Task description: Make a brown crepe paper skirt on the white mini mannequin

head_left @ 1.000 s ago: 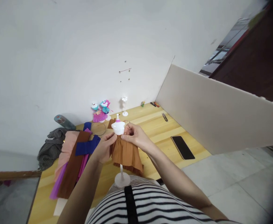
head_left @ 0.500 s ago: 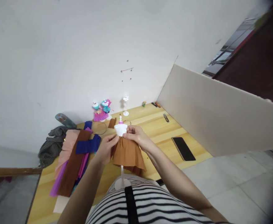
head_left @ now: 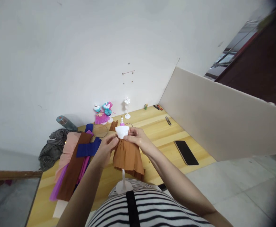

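Note:
A small white dress-form mannequin (head_left: pixel 122 131) with a purple neck band tilts in front of me, its round base (head_left: pixel 123 187) against my striped shirt. Around its waist hangs a gathered brown skirt (head_left: pixel 129 157). With thumb and fingers, my left hand (head_left: pixel 107 148) pinches the skirt's waist edge on the left. My right hand (head_left: pixel 139 138) is closed at the other side of the waist, thumb across the front of the skirt's top edge and fingers behind the torso. The back of the skirt is hidden.
Folded cloth strips (head_left: pixel 73 164) and a striped cloth (head_left: pixel 54 146) lie left. Behind stand dressed mini mannequins (head_left: pixel 102 113) and a bare white one (head_left: pixel 127 107). A phone (head_left: pixel 186 153) and thread snips (head_left: pixel 168 120) lie right, beside a low partition (head_left: pixel 213 110).
The brown skirt's hem has shifted slightly left, and more of the stand's base shows. My left hand has moved a little at the waist; the right keeps its grip.

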`<state>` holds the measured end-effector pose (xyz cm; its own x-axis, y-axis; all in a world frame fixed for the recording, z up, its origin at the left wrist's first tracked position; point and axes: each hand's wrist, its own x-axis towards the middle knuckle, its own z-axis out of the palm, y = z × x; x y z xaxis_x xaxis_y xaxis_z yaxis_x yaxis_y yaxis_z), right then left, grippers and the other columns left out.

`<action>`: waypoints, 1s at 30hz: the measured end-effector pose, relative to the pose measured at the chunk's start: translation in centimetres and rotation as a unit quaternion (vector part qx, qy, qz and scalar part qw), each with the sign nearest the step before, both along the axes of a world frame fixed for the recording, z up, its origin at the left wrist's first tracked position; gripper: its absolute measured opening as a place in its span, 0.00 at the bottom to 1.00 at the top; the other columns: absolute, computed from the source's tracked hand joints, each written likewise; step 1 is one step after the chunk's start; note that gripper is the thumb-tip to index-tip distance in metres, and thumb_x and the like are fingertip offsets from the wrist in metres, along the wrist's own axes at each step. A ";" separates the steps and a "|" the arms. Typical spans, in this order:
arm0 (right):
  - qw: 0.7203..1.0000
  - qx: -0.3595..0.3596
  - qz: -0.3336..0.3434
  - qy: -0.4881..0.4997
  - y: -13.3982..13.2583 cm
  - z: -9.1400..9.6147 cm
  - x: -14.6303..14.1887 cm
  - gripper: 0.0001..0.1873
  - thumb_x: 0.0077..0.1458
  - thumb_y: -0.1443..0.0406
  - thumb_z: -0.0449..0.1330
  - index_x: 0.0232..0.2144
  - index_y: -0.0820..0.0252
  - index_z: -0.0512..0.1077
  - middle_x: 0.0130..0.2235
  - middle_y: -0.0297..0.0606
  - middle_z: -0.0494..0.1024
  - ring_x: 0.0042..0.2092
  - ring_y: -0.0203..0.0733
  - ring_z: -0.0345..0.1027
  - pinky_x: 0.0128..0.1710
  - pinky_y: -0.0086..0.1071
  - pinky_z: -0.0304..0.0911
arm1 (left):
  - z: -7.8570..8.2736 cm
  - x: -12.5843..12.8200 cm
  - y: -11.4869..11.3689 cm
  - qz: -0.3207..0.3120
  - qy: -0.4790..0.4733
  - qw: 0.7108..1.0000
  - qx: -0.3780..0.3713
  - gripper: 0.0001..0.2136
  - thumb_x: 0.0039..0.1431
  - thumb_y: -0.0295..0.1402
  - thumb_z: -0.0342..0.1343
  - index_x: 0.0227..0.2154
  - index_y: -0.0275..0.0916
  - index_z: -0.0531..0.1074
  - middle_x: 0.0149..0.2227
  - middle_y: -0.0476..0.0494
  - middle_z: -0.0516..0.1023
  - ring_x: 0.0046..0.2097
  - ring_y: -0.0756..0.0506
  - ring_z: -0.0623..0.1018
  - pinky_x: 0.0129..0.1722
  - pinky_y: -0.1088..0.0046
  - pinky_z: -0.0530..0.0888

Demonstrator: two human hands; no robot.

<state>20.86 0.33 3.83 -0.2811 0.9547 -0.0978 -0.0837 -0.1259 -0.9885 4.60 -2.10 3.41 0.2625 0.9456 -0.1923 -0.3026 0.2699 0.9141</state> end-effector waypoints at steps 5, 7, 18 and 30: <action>1.000 0.017 -0.002 -0.011 0.4 -0.2 -0.7 0.17 0.37 0.56 0.65 0.22 0.61 0.63 0.20 0.26 0.60 0.23 0.30 0.50 0.23 0.26 0.45 | 0.5 -0.1 0.3 0.018 0.054 0.998 -0.009 0.16 0.45 0.38 0.65 0.36 0.34 0.79 0.33 0.42 0.80 0.37 0.43 0.77 0.39 0.71 0.70; 1.000 0.023 0.003 -0.015 0.4 -0.1 -0.7 0.18 0.39 0.55 0.65 0.25 0.61 0.65 0.20 0.26 0.60 0.22 0.31 0.50 0.23 0.26 0.45 | 0.9 0.0 0.4 0.035 0.055 0.998 -0.017 0.15 0.45 0.37 0.65 0.36 0.35 0.79 0.32 0.44 0.80 0.35 0.45 0.77 0.38 0.72 0.69; 0.997 0.074 0.003 -0.027 -1.0 1.2 0.0 0.12 0.41 0.60 0.62 0.19 0.61 0.65 0.20 0.30 0.64 0.23 0.31 0.54 0.23 0.27 0.50 | 2.1 0.1 0.1 0.057 0.074 0.996 0.007 0.13 0.47 0.37 0.64 0.35 0.36 0.78 0.27 0.48 0.77 0.30 0.48 0.74 0.32 0.74 0.68; 0.995 0.099 -0.008 -0.013 -1.8 1.9 -0.3 0.12 0.43 0.60 0.61 0.18 0.61 0.64 0.19 0.29 0.61 0.23 0.30 0.52 0.23 0.27 0.50 | 2.0 0.0 -0.3 0.037 0.104 0.993 0.040 0.10 0.47 0.38 0.63 0.28 0.35 0.78 0.28 0.47 0.74 0.35 0.46 0.73 0.38 0.72 0.68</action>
